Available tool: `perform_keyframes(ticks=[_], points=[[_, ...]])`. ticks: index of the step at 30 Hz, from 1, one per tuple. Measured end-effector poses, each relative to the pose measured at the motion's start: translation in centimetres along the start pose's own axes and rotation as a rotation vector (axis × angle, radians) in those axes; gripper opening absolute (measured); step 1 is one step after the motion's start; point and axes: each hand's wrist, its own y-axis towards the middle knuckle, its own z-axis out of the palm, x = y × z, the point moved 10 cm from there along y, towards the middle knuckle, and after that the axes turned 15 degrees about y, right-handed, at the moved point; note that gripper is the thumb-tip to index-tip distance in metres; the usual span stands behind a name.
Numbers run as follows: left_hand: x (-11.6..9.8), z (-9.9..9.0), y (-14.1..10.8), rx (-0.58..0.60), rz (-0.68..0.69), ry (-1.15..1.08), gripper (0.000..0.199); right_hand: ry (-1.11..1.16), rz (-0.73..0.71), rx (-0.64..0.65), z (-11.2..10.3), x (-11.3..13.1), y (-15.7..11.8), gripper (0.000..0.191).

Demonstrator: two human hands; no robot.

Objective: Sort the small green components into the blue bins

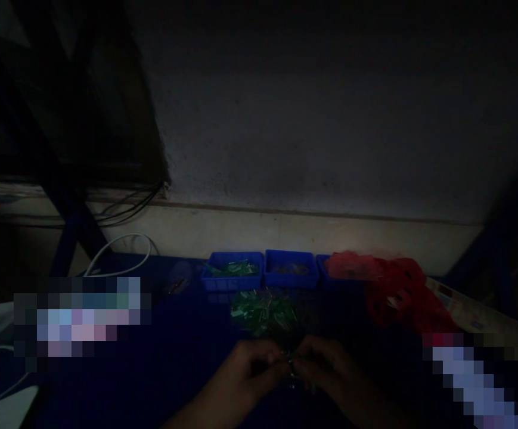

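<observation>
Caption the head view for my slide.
Left hand and right hand hold a small piece before a green pile and three blue bins.

A small, shiny piece [291,362], too dark and blurred for its exact shape to show, is glinting in a narrow line, pinched between the fingertips of the left hand [256,366] and the right hand [330,366].

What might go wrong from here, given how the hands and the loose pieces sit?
The small shiny piece pinched between the left hand and right hand might slip, and in such dim light it could be hard to find.

The green pile lies loose just beyond the hands, so a stray knuckle might scatter it.
</observation>
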Motion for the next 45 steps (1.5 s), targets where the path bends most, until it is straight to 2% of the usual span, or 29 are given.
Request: perform_keyframes(ticks=[8,18,24,28,32,40,45], points=[[-0.2,-0.3,0.1,-0.01,-0.007,0.038,0.027,-0.023,-0.006,-0.007,-0.2,0.0,0.0,0.021],[0.9,-0.7,0.3,-0.051,-0.029,0.031,0.023,-0.01,-0.015,-0.015,-0.2,0.2,0.1,0.022],[0.6,-1.1,0.2,-0.072,-0.037,0.07,0.025,-0.028,0.001,-0.039,-0.3,0.4,0.1,0.02],[1.3,-0.8,0.3,-0.041,-0.087,0.027,0.029,-0.042,0.03,-0.091,-0.9,0.3,0.2,0.017],[2.1,-0.3,0.5,-0.001,-0.142,-0.061,0.037,-0.023,0.014,-0.081,-1.0,0.4,0.5,0.019],[1.6,-0.7,0.6,-0.049,-0.079,-0.244,0.035,0.107,0.036,-0.07,-1.3,-1.1,0.6,0.028],[0.6,-1.4,0.6,-0.081,-0.016,-0.241,0.05,0.25,0.011,-0.046,-1.0,-0.9,0.7,0.025]])
